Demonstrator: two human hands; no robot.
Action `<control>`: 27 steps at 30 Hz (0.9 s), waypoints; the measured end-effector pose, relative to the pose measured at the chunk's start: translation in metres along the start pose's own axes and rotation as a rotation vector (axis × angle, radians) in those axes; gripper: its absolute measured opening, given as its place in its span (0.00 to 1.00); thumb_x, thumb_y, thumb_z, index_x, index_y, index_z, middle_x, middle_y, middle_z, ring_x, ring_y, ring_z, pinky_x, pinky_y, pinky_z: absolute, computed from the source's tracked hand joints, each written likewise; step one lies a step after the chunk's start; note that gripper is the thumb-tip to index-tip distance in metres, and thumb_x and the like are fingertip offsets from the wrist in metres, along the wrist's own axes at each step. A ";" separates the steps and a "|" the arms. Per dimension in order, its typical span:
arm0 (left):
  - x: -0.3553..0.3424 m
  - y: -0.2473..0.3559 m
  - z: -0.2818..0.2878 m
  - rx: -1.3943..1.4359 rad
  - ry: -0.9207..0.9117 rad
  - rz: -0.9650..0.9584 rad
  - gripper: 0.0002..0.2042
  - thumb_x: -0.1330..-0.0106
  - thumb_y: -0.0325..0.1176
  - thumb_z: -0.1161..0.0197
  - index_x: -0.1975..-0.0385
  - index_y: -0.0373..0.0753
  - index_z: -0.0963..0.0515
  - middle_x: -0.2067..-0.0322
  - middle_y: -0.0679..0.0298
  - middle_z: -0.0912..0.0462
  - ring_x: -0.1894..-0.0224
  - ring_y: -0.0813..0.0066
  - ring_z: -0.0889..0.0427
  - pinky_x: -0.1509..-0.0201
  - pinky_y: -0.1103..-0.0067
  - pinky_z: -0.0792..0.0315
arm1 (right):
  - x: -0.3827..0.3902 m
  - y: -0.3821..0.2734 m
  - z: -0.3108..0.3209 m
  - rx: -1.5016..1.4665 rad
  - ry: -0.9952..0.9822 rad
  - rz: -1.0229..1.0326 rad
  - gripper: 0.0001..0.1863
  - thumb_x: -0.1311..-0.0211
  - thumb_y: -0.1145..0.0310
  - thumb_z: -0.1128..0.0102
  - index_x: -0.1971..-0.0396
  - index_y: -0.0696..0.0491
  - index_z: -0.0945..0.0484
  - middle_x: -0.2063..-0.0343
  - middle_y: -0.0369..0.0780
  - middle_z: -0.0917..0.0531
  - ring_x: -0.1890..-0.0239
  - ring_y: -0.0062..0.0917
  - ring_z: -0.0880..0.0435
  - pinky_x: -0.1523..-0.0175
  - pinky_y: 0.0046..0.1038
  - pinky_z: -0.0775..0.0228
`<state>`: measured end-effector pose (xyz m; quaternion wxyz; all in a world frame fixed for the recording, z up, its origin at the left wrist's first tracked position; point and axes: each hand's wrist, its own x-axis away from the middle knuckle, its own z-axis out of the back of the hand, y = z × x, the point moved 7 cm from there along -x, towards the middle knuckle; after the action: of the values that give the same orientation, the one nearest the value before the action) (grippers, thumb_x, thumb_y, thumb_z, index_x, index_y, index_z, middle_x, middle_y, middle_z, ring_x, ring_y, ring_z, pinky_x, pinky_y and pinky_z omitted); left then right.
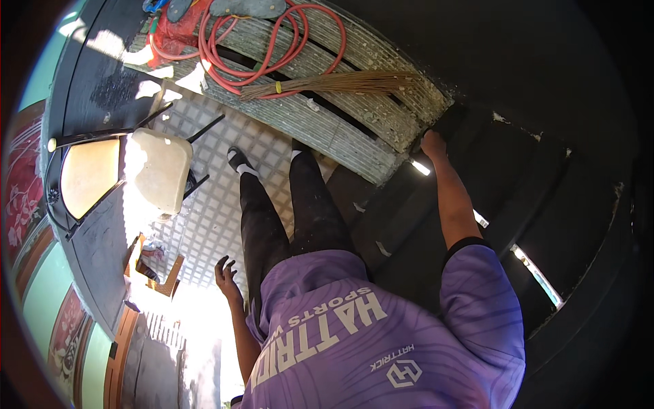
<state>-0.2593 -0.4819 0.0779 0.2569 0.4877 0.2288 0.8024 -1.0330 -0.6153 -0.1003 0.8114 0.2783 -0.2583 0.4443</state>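
My left hand (226, 274) hangs beside my left thigh, fingers apart and bent a little, holding nothing. My right hand (433, 144) is stretched forward to the right end of a weathered slatted bench (381, 146), against a dark surface. Its fingers are curled closed, and whatever they grip there, if anything, is hidden. On the bench, left of that hand, lies a stick broom (340, 83) with a yellow binding. A coiled red hose (269, 65) is partly under the broom's narrow end.
A chair with a cream seat (160, 170) and black legs stands on the tiled floor (211, 204) to the left. A red plastic bag (178, 34) and grey footwear (248, 7) lie at the bench's far side. Dark panels with bright gaps (538, 276) rise on my right.
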 end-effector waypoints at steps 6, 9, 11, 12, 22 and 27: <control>0.000 0.001 -0.006 -0.019 -0.001 0.033 0.16 0.32 0.33 0.52 0.47 0.36 0.28 0.47 0.60 0.23 0.50 0.69 0.20 0.55 0.76 0.29 | 0.004 -0.004 -0.002 -0.040 -0.071 -0.060 0.12 0.36 0.67 0.47 0.56 0.56 0.24 0.59 0.48 0.20 0.56 0.43 0.19 0.58 0.45 0.23; 0.000 0.007 -0.008 -0.018 -0.011 0.019 0.16 0.32 0.32 0.53 0.47 0.36 0.28 0.47 0.60 0.23 0.50 0.69 0.20 0.55 0.76 0.29 | 0.011 -0.005 -0.005 -0.051 -0.062 -0.046 0.12 0.37 0.67 0.46 0.57 0.57 0.23 0.60 0.49 0.19 0.56 0.44 0.19 0.57 0.45 0.24; 0.001 0.010 -0.006 -0.027 0.005 0.024 0.16 0.32 0.31 0.53 0.47 0.36 0.28 0.47 0.60 0.23 0.51 0.69 0.20 0.55 0.76 0.29 | 0.017 -0.008 -0.003 -0.080 -0.002 -0.060 0.12 0.38 0.68 0.46 0.58 0.56 0.22 0.60 0.49 0.18 0.56 0.45 0.18 0.56 0.46 0.24; 0.002 0.011 -0.006 -0.027 0.005 0.023 0.16 0.32 0.31 0.53 0.47 0.36 0.28 0.47 0.60 0.23 0.51 0.69 0.20 0.55 0.76 0.29 | 0.020 -0.011 -0.003 -0.070 -0.001 -0.048 0.11 0.39 0.68 0.45 0.60 0.57 0.21 0.60 0.50 0.18 0.56 0.45 0.18 0.55 0.46 0.24; 0.002 0.009 -0.008 -0.013 -0.005 0.023 0.16 0.32 0.31 0.53 0.47 0.35 0.28 0.47 0.60 0.23 0.50 0.68 0.20 0.55 0.76 0.28 | 0.023 -0.017 0.027 -0.004 0.142 -0.095 0.09 0.42 0.69 0.43 0.67 0.56 0.17 0.64 0.49 0.16 0.58 0.43 0.16 0.57 0.46 0.23; -0.007 0.012 0.001 -0.013 -0.055 0.008 0.17 0.33 0.35 0.48 0.46 0.38 0.29 0.46 0.62 0.25 0.48 0.70 0.23 0.50 0.74 0.31 | 0.010 0.003 0.047 0.024 0.263 -0.186 0.08 0.41 0.68 0.42 0.67 0.55 0.17 0.66 0.48 0.16 0.60 0.42 0.16 0.60 0.45 0.22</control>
<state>-0.2584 -0.4954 0.0811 0.2632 0.5086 0.2145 0.7912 -1.0388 -0.6407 -0.0595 0.8725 0.2501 -0.1174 0.4030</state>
